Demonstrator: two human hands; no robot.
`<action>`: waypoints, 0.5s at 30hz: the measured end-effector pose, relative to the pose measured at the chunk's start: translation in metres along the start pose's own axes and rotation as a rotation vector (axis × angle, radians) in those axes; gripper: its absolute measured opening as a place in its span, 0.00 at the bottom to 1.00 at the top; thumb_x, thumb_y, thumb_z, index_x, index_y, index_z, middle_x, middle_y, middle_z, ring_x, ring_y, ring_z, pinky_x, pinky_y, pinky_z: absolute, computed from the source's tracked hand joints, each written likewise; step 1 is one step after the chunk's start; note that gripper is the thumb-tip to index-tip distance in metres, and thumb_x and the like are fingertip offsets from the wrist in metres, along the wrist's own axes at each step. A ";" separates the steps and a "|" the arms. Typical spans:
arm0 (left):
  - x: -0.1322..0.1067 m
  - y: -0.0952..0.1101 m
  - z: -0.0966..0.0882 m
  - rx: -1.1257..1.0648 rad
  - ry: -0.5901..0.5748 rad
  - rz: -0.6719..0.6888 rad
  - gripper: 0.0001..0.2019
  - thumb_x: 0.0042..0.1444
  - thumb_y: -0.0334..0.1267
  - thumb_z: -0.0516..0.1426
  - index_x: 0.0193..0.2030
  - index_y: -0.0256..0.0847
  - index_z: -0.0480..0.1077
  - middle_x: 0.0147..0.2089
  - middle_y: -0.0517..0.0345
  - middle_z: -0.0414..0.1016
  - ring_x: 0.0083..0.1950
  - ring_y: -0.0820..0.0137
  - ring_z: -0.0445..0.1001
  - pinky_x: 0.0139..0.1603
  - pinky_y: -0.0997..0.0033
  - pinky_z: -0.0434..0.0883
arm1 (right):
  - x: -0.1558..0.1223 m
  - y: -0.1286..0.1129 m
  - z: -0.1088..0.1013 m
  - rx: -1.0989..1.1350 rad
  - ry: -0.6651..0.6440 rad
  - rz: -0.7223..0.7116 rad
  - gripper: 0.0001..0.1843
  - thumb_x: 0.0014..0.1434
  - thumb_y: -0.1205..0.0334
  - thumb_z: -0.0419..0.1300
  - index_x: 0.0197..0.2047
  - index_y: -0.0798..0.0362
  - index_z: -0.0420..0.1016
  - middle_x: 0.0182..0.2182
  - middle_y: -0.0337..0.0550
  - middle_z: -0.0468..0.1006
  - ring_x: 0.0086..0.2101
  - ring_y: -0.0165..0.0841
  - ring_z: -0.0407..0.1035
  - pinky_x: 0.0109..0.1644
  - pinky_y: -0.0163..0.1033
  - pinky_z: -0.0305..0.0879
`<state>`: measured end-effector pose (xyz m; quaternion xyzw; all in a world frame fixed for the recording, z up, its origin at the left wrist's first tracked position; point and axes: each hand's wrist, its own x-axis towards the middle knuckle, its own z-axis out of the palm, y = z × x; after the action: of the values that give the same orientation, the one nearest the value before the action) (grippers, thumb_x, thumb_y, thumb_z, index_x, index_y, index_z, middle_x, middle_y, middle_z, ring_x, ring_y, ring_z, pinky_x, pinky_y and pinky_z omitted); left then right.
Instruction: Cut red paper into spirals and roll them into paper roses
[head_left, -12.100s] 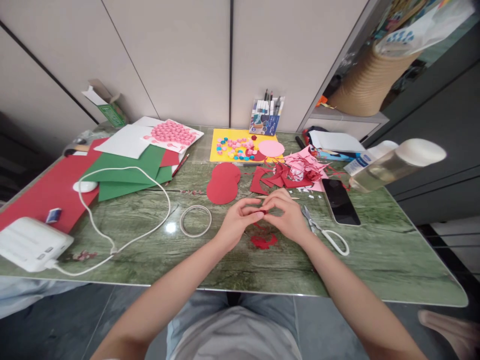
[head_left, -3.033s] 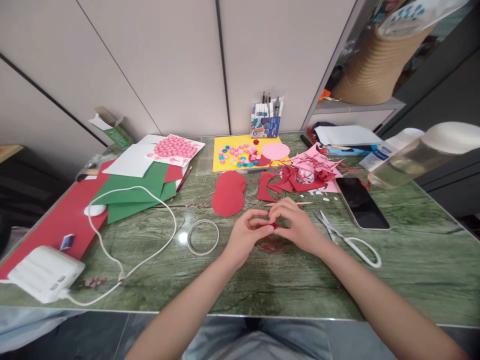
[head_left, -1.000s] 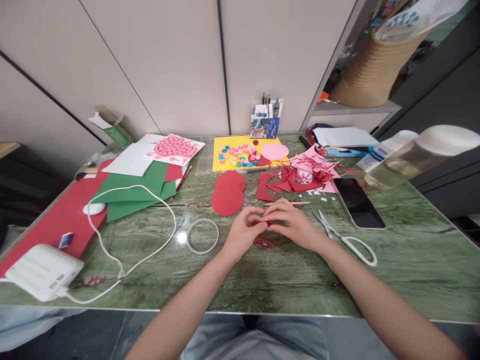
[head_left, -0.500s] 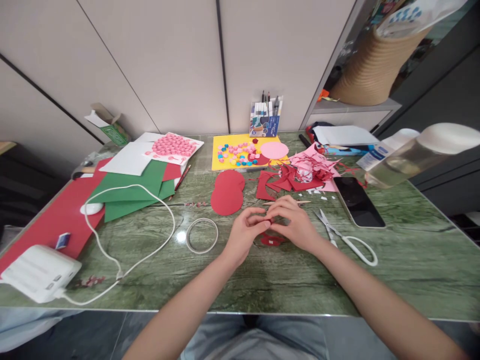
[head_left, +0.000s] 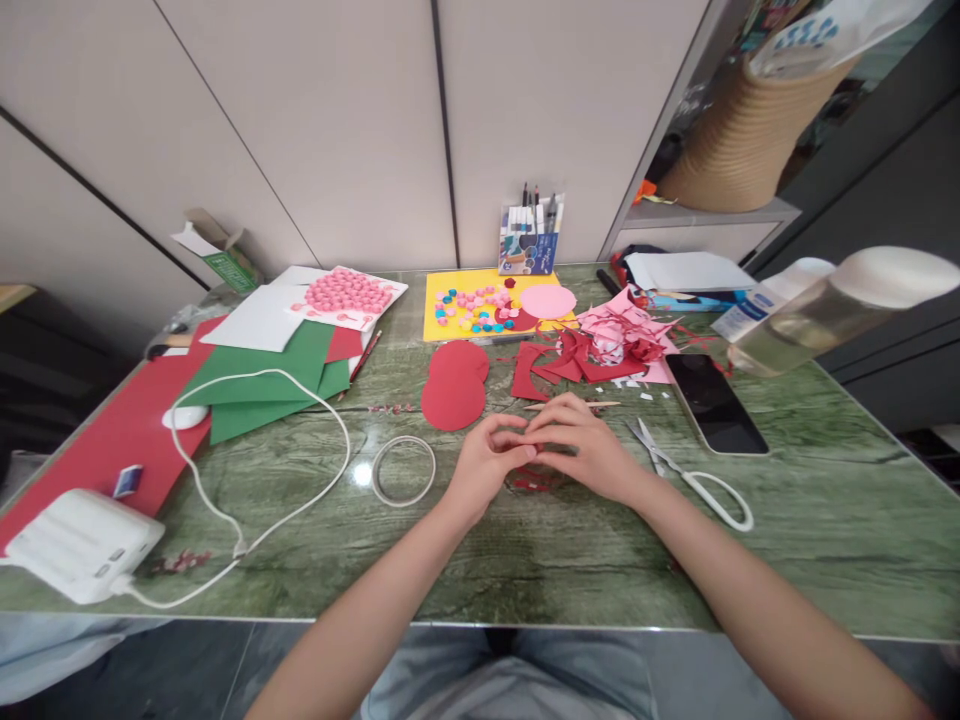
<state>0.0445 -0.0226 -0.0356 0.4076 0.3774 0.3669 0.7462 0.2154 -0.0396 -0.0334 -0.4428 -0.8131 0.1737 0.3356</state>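
Observation:
My left hand (head_left: 484, 462) and my right hand (head_left: 579, 445) meet over the middle of the table, fingertips pinched together on a small piece of red paper. Most of that piece is hidden by the fingers. Just below them, red paper (head_left: 534, 482) hangs or lies close to the tabletop; whether it joins the held piece I cannot tell. Overlapping red paper circles (head_left: 454, 395) lie beyond my left hand. Behind my right hand is a thin pointed wooden stick (head_left: 606, 404). White-handled scissors (head_left: 694, 478) rest open to the right, and a roll of tape (head_left: 404, 471) lies to the left.
Yellow paper (head_left: 442, 325) bears small coloured paper pieces and a pink oval. Red and pink scraps (head_left: 615, 340) are heaped beside a phone (head_left: 716, 405). A clear bottle (head_left: 806, 320) stands at right. A white cable (head_left: 345, 430) loops from a white device (head_left: 82, 545) at left.
My right hand's fingers have shifted slightly left over the left fingertips. The red paper below the hands has moved a little left and shows less clearly.

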 end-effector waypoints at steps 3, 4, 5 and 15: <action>0.000 -0.001 0.000 -0.015 -0.005 0.015 0.16 0.41 0.32 0.64 0.39 0.38 0.68 0.30 0.59 0.77 0.31 0.73 0.74 0.39 0.72 0.67 | -0.001 0.001 0.003 -0.002 0.014 0.008 0.09 0.56 0.61 0.60 0.42 0.43 0.76 0.38 0.42 0.77 0.43 0.39 0.63 0.47 0.49 0.61; 0.000 -0.001 0.001 -0.030 -0.007 0.022 0.16 0.42 0.32 0.64 0.40 0.38 0.68 0.31 0.58 0.77 0.32 0.73 0.74 0.39 0.72 0.67 | -0.001 0.001 0.004 -0.013 0.037 0.018 0.09 0.56 0.60 0.60 0.42 0.43 0.76 0.38 0.42 0.77 0.43 0.39 0.63 0.47 0.49 0.61; 0.000 -0.002 0.001 -0.049 -0.007 0.027 0.16 0.43 0.32 0.63 0.40 0.38 0.68 0.32 0.58 0.77 0.33 0.72 0.74 0.40 0.72 0.67 | -0.001 0.001 0.005 -0.026 0.067 0.030 0.09 0.56 0.60 0.60 0.41 0.43 0.76 0.37 0.43 0.77 0.43 0.39 0.63 0.47 0.49 0.60; -0.003 -0.001 0.006 -0.158 0.022 0.016 0.13 0.42 0.27 0.61 0.37 0.37 0.69 0.33 0.57 0.77 0.35 0.73 0.73 0.42 0.73 0.65 | -0.001 -0.001 0.007 0.025 0.177 0.106 0.04 0.51 0.61 0.64 0.33 0.48 0.75 0.33 0.42 0.77 0.40 0.39 0.65 0.45 0.47 0.61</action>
<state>0.0486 -0.0280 -0.0330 0.3464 0.3523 0.4058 0.7689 0.2103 -0.0406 -0.0382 -0.4945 -0.7534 0.1616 0.4021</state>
